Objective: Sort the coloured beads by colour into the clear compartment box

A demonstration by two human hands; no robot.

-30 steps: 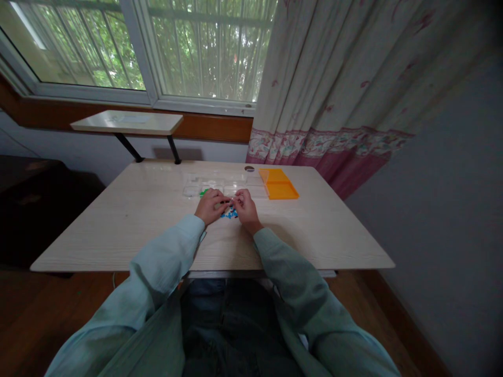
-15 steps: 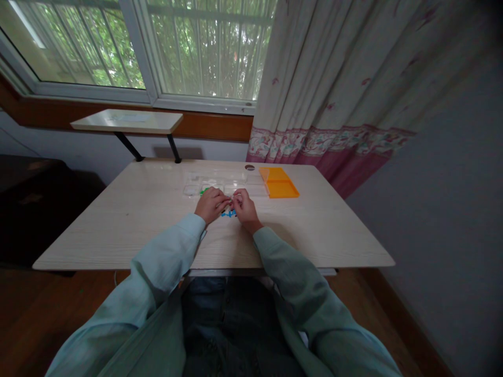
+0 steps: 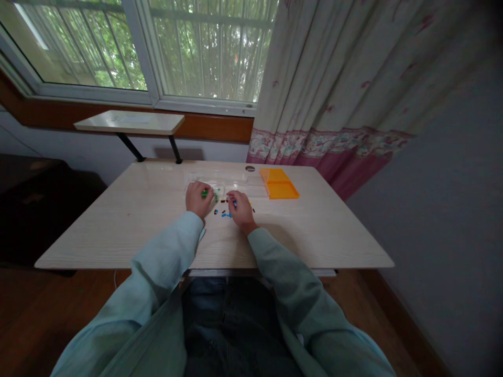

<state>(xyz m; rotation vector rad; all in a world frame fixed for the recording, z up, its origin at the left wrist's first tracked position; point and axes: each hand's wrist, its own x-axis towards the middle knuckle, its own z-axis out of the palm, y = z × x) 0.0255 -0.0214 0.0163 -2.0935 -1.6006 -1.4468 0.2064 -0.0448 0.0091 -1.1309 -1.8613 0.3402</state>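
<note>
My left hand (image 3: 199, 199) is over the near left part of a clear plastic tray (image 3: 196, 177), fingers curled and bent together. Small green pieces (image 3: 216, 198) lie by its fingertips, and anything in its grasp is too small to make out. To its right, my right hand (image 3: 241, 210) has thumb and fingers pinched together, with a tiny bluish spot showing among them. Small blue pieces (image 3: 226, 214) lie on the table between the hands, with a few dark and yellow bits around them. The right hand covers part of this scatter.
An orange case (image 3: 280, 183) lies open on the pale table (image 3: 322, 230), right of the tray. A raised shelf (image 3: 129, 122) stands at the back left. Behind the table are a window and a curtain (image 3: 314, 115).
My hands were close together and have come apart. The left hand has moved left to the green pieces; the right hand has shifted slightly left. More small pieces now show between them.
</note>
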